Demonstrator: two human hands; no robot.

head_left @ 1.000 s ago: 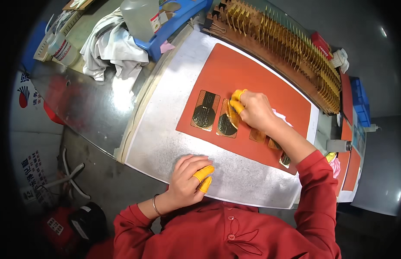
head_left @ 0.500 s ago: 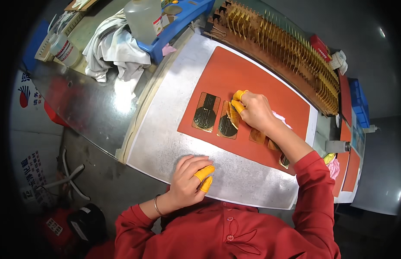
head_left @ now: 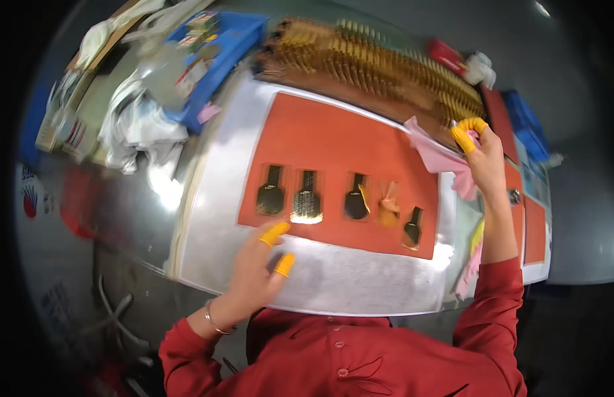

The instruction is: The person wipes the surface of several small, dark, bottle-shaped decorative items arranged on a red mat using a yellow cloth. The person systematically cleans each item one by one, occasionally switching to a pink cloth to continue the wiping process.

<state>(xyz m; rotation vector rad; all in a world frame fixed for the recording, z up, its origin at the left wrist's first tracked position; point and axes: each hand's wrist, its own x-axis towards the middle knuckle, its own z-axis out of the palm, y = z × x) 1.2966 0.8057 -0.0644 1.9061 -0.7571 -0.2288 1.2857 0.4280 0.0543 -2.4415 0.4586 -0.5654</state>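
Note:
My right hand [head_left: 487, 159], raised at the mat's far right corner, pinches a thin pink cloth [head_left: 438, 155] that hangs down to its left. Yellow cots cover the thumb and a finger on each hand. My left hand [head_left: 253, 271] is open at the mat's near edge, fingers apart, holding nothing. Just beyond its fingertips lies a gold-patterned black card [head_left: 307, 197]. Beside it on the orange mat [head_left: 333, 135] are another such card [head_left: 270, 190], one with an orange-gold piece at its edge [head_left: 355, 197], a crumpled gold film piece [head_left: 389, 206] and a tilted card [head_left: 413, 229].
A long brown rack [head_left: 380, 73] holding many upright gold pieces runs behind the mat. White rags [head_left: 138, 126] and a blue tray [head_left: 231, 49] are at the far left. Another pink cloth [head_left: 470, 264] hangs by the right edge of the white-bordered board [head_left: 320, 284].
My right hand has left the cards, moved right and lifted the pink cloth. My left hand has moved slightly left with its fingers spread. The whole view has shifted and blurred.

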